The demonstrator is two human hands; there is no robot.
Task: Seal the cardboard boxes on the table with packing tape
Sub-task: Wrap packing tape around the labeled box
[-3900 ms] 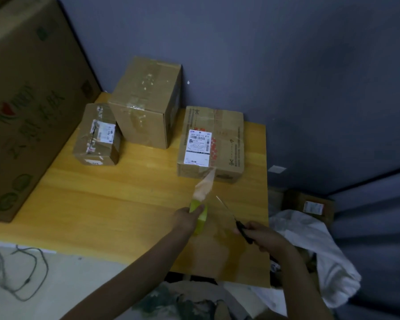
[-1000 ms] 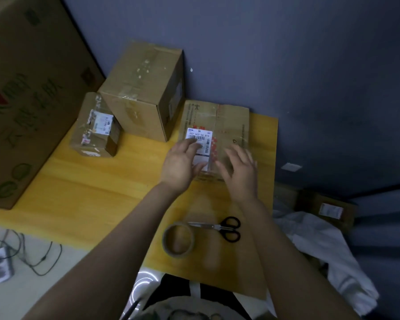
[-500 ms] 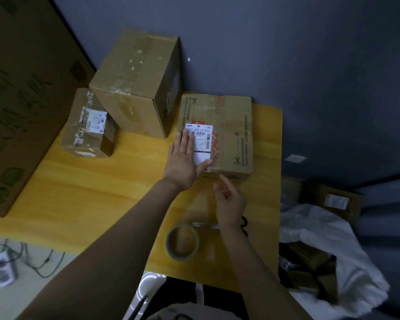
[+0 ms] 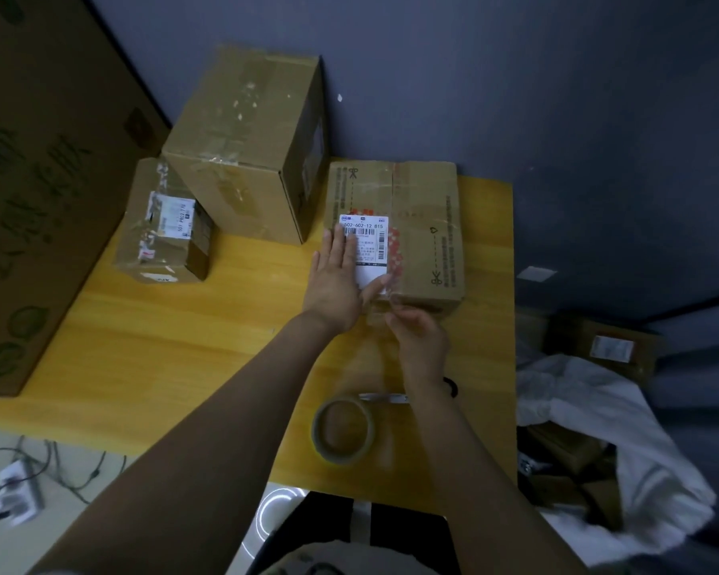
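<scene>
A flat cardboard box [image 4: 424, 226] with a white shipping label lies at the back right of the yellow table [image 4: 175, 350]. My left hand [image 4: 339, 280] rests flat on its top, fingers straight over the label's left part. My right hand [image 4: 418, 338] is at the box's near edge, fingers against the front face where clear tape hangs down. The roll of packing tape [image 4: 343, 429] lies flat near the table's front edge. Black-handled scissors [image 4: 385, 397] lie behind it, mostly hidden by my right forearm.
A tall box [image 4: 245, 147] and a small labelled box [image 4: 162, 226] stand at the back left. A very large carton [image 4: 34, 168] fills the left side. White cloth [image 4: 607, 441] and more boxes lie on the floor at right, cables [image 4: 30, 471] at left.
Since 3.9 s ago the tape roll and scissors were put down. In the last second my right hand came off the box top down to its near edge; my left hand stayed on the label.
</scene>
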